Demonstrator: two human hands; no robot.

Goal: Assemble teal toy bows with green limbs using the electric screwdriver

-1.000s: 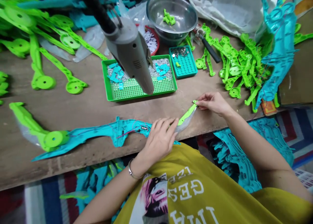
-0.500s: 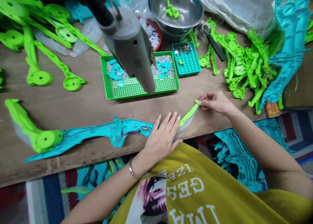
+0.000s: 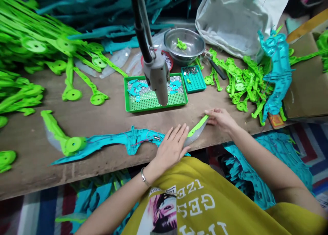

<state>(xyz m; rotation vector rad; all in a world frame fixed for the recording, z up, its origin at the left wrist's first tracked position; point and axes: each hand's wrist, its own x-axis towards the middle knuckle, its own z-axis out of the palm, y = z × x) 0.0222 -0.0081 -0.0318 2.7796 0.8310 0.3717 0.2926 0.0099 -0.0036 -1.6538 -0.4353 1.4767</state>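
A blue plastic toy bow frame lies along the table's front edge, with thin wires and a small metal part in its middle. On its left end sits a green limb with a round hub. My left hand lies flat over the bow's right end, fingers stretched out, hiding the joint there. From beneath it sticks out the right green limb, with a clear plastic piece along its lower side. My right hand pinches the tip of this limb between thumb and fingers.
An electric screwdriver hangs over a green tray of screws and blue pieces. Beyond are a small teal tray and a steel bowl. Green limbs are heaped right, beside another blue frame; more green parts lie left.
The camera view has shifted, showing more of the table's far side and left. Both hands keep their places, the left flat on the bow and the right at the limb's tip.
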